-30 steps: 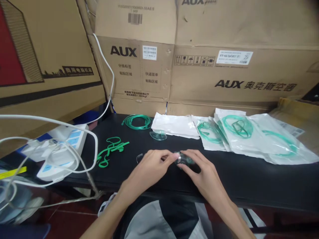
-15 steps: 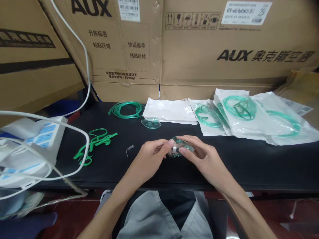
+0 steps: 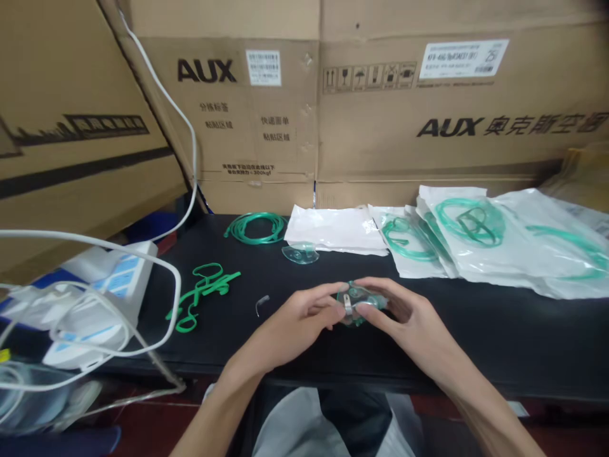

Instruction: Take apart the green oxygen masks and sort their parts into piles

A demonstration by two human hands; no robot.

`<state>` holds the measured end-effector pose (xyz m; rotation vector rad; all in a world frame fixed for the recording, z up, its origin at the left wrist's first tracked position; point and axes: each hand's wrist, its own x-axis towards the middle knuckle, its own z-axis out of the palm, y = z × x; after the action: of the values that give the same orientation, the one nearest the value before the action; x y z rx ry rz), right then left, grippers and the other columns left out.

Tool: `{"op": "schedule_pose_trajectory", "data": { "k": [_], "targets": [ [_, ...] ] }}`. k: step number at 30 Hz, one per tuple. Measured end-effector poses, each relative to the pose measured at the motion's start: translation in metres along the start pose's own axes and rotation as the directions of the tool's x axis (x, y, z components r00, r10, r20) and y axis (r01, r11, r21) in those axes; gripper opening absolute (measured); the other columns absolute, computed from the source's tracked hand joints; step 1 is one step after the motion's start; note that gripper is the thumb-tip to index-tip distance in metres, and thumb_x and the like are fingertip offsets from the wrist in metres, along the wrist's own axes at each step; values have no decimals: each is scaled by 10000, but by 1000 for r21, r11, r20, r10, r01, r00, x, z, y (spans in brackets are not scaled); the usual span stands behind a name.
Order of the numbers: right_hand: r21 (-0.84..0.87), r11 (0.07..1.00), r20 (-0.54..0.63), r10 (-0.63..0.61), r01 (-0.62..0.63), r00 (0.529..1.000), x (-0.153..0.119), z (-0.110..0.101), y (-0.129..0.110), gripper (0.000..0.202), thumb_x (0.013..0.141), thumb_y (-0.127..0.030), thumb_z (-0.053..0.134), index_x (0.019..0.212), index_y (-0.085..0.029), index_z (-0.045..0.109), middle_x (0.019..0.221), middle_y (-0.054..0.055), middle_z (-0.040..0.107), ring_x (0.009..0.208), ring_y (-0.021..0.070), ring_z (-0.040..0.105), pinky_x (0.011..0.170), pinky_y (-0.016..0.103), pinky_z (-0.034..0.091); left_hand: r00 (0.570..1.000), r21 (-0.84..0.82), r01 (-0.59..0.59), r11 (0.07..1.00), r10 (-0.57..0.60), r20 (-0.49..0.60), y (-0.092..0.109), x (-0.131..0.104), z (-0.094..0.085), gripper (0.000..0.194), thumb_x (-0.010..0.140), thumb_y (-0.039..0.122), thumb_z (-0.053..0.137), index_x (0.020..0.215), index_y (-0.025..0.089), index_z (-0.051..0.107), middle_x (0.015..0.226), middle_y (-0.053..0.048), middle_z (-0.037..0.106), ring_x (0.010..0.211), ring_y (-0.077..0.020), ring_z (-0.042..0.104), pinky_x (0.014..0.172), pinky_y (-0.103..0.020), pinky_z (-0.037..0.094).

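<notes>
Between my two hands is a clear green oxygen mask (image 3: 359, 296) with a metal nose clip (image 3: 347, 305) on it. My left hand (image 3: 304, 320) grips its left edge, thumb beside the clip. Fingers of my right hand (image 3: 404, 311) close round the other side, the thumb pressing near the middle. Part of the mask is hidden by my fingers. Behind it on the black table lies another clear mask piece (image 3: 301, 254). To the left are a small clear plastic bit (image 3: 261, 303) and a tangled green elastic strap (image 3: 207, 289).
A coiled green tube (image 3: 255, 228) and a white packet (image 3: 337, 230) lie at the back. Several sealed packs (image 3: 471, 235) with green tubing are piled at right. White cables and a power strip (image 3: 128, 279) occupy the left. Large cardboard boxes (image 3: 380, 146) wall the back.
The camera view has tilted up and shifted left, so everything sits lower and further right. Both hands still hold the mask; the nose clip has turned more upright.
</notes>
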<state>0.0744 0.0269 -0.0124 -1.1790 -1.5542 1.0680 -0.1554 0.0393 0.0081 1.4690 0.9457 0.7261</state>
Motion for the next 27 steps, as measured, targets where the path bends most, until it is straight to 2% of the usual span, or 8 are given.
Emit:
{"op": "schedule_pose_trajectory", "data": {
  "k": [3, 7, 11, 16, 19, 22, 25, 27],
  "targets": [
    [-50, 999, 20, -8, 9, 1000, 1, -1, 4, 395, 922, -529, 792, 1228, -288, 720, 1262, 37, 763, 1190, 262, 711, 1042, 358, 544, 999, -33, -20, 999, 21, 25, 1, -1, 0, 529, 993, 305, 676, 1508, 192, 631, 1163, -84, 803, 1006, -223, 717, 847, -320, 518],
    [-35, 999, 53, 28, -26, 998, 1, 0, 3, 441, 910, -563, 786, 1231, -276, 687, 1317, 66, 756, 1261, 287, 694, 1057, 350, 552, 998, -37, -60, 998, 61, 23, 4, -5, 4, 494, 985, 264, 673, 1473, 183, 666, 1175, -102, 796, 933, -210, 728, 763, -293, 539],
    [-13, 999, 107, 35, -34, 994, -1, 2, 3, 429, 950, -567, 735, 1247, -269, 651, 1286, 80, 782, 1209, 280, 723, 1037, 335, 552, 994, -8, -70, 997, 69, -79, 4, -3, 11, 423, 977, 259, 661, 1384, 166, 723, 941, -69, 784, 721, -160, 702, 595, -233, 499],
    [27, 999, 134, 35, -39, 990, -6, 8, 4, 386, 971, -507, 731, 1259, -270, 630, 1241, 63, 791, 1130, 258, 732, 958, 300, 554, 971, -35, -144, 989, 134, -197, -2, 2, 18, 282, 883, 265, 768, 1150, 177, 788, 1143, -68, 734, 588, -73, 651, 475, -173, 428],
    [21, 1000, 73, 15, -17, 997, -8, 12, 4, 334, 973, -498, 733, 1198, -262, 657, 1169, 43, 796, 1061, 231, 726, 919, 274, 537, 956, -16, -164, 986, 155, -251, -5, 4, 23, 289, 859, 251, 786, 1142, 195, 762, 1096, -39, 716, 567, -66, 644, 457, -161, 443],
    [-15, 1000, 20, -6, 6, 1000, -6, 14, 5, 338, 991, -532, 698, 1176, -251, 668, 1165, 48, 788, 1051, 231, 718, 893, 275, 530, 932, -27, -190, 981, 171, -320, -7, 5, 29, 272, 881, 231, 755, 1142, 207, 686, 1059, -21, 716, 608, -102, 693, 493, -181, 522],
    [-46, 999, -56, -7, 4, 998, -3, 11, 10, 379, 977, -562, 702, 1172, -239, 669, 1162, 65, 792, 1060, 253, 724, 878, 291, 537, 921, 26, -227, 973, 224, -319, -8, 6, 33, 131, 961, 299, 713, 1047, 199, 716, 1000, -24, 733, 744, -151, 757, 691, -244, 621],
    [-67, 998, -80, -7, 1, 997, -1, 9, 13, 409, 967, -573, 709, 1195, -236, 666, 1173, 74, 796, 1049, 259, 733, 862, 297, 545, 922, 64, -251, 966, 258, -289, -11, 7, 34, 144, 965, 333, 736, 1017, 203, 772, 1075, -38, 749, 848, -179, 774, 796, -274, 631]
  ]
}}
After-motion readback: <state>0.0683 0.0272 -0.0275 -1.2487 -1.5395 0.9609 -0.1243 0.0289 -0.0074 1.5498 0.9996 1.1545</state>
